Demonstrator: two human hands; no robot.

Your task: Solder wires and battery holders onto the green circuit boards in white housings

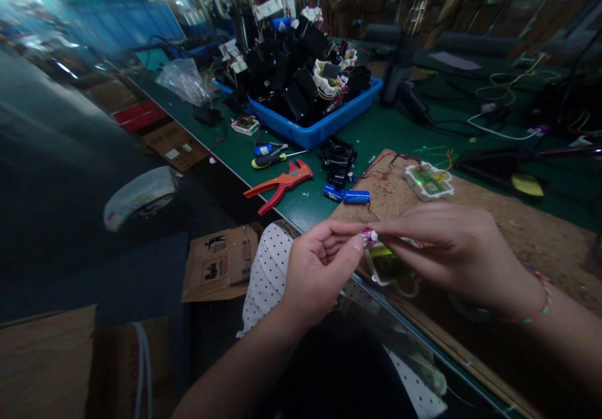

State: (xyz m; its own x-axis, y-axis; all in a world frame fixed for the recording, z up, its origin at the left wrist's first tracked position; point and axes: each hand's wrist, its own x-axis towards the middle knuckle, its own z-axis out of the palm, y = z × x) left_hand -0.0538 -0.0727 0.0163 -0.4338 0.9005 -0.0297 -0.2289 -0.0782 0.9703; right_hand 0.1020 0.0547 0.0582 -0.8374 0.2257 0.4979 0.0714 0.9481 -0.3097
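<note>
Over the board's near edge my two hands meet at the fingertips. Between thumb and fingers my left hand [317,271] pinches a small pink-and-white piece [369,236], whose kind is too small to tell. Closed at the other side of that piece, my right hand [446,253] has its fingertips against it; what else they grip is hidden. Partly behind the right hand lies a white-rimmed casing with a circuit board [390,265]. A second such casing [429,180], showing a green board with small lights, sits farther back on the brown board [512,224].
Blue cylindrical batteries [355,196], black plastic parts [337,155], red-orange wire strippers [281,185] and a screwdriver [270,160] lie on the green bench. Behind them a blue tray [313,135] is heaped with black housings. A cardboard box [195,281] stands below, left.
</note>
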